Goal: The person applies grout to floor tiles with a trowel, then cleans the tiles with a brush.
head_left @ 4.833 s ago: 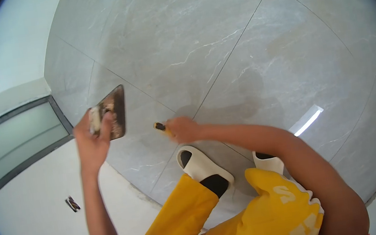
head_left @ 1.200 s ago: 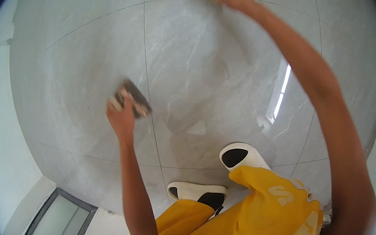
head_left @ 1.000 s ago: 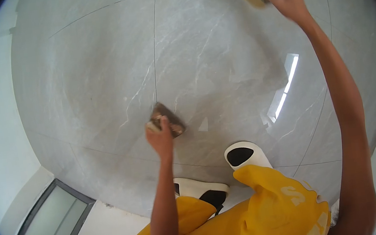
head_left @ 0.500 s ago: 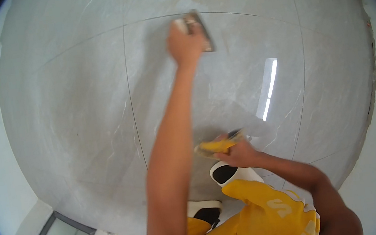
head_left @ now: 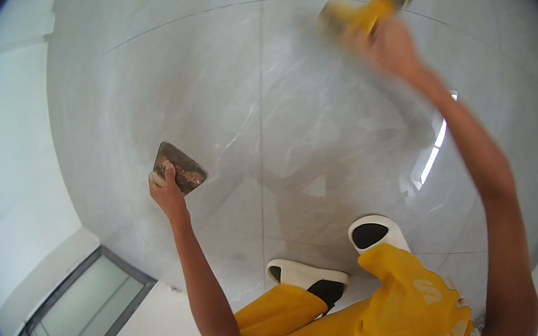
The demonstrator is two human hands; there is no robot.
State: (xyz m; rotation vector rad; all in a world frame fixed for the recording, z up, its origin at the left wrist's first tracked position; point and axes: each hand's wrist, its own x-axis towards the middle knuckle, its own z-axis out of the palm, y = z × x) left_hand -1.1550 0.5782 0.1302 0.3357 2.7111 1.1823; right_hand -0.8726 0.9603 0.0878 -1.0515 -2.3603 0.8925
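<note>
My left hand (head_left: 168, 189) is closed round the light handle of a flat trowel (head_left: 188, 173), out over the grey floor tiles (head_left: 219, 100) on the left. The trowel's squarish dark plate is stained rusty brown, and my thumb lies along it. Farther out on the right, my right hand (head_left: 392, 46) grips a yellow-handled tool (head_left: 368, 15). Motion smears this tool, which has a dark end on the right and a dull, flat end on the left. It overlaps the curved far tile joint in view.
My feet in white and black slippers (head_left: 310, 275) stand on the tiles. To the left rise a white wall (head_left: 17, 167) and a grey-framed glass panel (head_left: 85, 321). A bright light reflection (head_left: 431, 163) shows on the floor at right.
My left hand has drawn the trowel back and to the left. My right hand has swung the yellow-handled tool from near my feet far forward and right. The view has shifted left.
</note>
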